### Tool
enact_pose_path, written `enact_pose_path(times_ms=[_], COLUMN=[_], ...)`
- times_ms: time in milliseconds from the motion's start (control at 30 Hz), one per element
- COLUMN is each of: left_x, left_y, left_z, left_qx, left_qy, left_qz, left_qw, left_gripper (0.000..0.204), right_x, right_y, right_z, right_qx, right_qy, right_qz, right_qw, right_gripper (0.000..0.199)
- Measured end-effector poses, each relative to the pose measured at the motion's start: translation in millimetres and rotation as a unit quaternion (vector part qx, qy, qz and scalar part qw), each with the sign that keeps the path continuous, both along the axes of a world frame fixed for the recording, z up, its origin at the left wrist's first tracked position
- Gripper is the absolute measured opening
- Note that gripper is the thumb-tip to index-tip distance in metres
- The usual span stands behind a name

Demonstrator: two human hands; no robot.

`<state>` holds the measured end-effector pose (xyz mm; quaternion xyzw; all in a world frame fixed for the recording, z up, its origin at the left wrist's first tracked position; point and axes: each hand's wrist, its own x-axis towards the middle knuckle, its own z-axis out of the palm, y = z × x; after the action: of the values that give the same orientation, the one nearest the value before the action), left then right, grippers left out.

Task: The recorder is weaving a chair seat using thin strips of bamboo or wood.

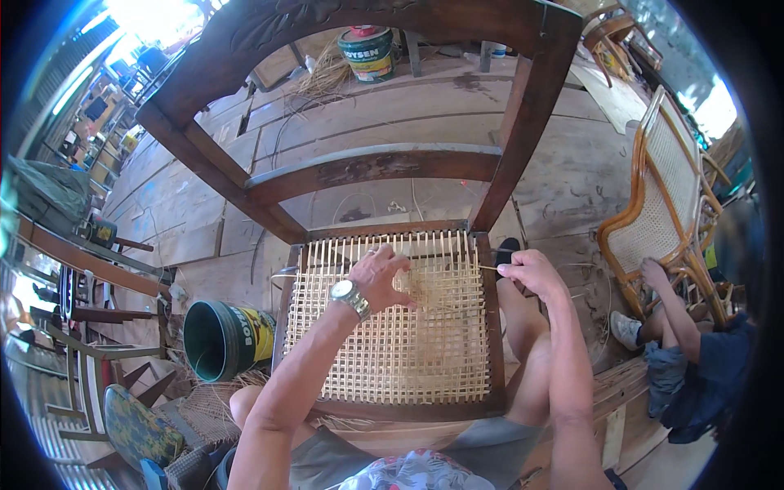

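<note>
A dark wooden chair frame (490,384) stands before me with a seat of woven cane strips (384,359). The lower part of the seat is closely woven; near the back rail mostly lengthwise strips show. My left hand (377,282), a watch (347,296) on its wrist, rests on the weave with its thumb and fingers apart. Just past the right seat rail, my right hand (532,271) pinches the end of a cane strip (487,267) that runs out from the seat's right side. Another strip end (282,275) sticks out beyond the left rail.
The carved chair back (376,167) rises beyond the seat. A green bucket (216,341) lies tipped at the left; another paint bucket (366,55) stands farther off. To the right, a person's hand (653,273) touches a rattan chair (645,192). Chair frames stand at the left.
</note>
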<state>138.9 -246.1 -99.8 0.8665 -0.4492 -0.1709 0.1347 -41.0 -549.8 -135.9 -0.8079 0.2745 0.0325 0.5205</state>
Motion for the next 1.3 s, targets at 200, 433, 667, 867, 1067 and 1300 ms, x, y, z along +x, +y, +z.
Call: enact_pose_path(times_ms=[200, 433, 667, 867, 1067, 1300], left_x=[5, -2, -2, -14, -40, -43], left_y=[-7, -3, 0, -5, -48, -57], left_z=[6, 6, 5, 4, 8, 8], left_qx=[0.059, 0.033, 0.039, -0.094, -0.003, 0.040], left_qy=[0.008, 0.010, -0.005, -0.017, 0.011, 0.031], left_qz=[0.004, -0.015, -0.033, -0.014, -0.027, 0.026], left_qw=[0.998, 0.999, 0.999, 0.995, 1.000, 0.998], left_gripper=[0.073, 0.072, 0.072, 0.079, 0.089, 0.083], right_x=[0, -12, -21, -30, 11, 21], right_y=[7, -1, -9, 0, 61, 69], right_z=[-3, -10, -5, -4, 8, 3], right_qx=[0.045, 0.068, 0.038, -0.191, -0.225, -0.288], right_qy=[-0.030, -0.006, 0.060, -0.077, -0.273, -0.182], right_qz=[-0.045, -0.039, 0.004, -0.059, 0.104, 0.147], right_qw=[0.998, 0.997, 0.997, 0.977, 0.929, 0.928], right_gripper=[0.034, 0.033, 0.026, 0.016, 0.020, 0.026])
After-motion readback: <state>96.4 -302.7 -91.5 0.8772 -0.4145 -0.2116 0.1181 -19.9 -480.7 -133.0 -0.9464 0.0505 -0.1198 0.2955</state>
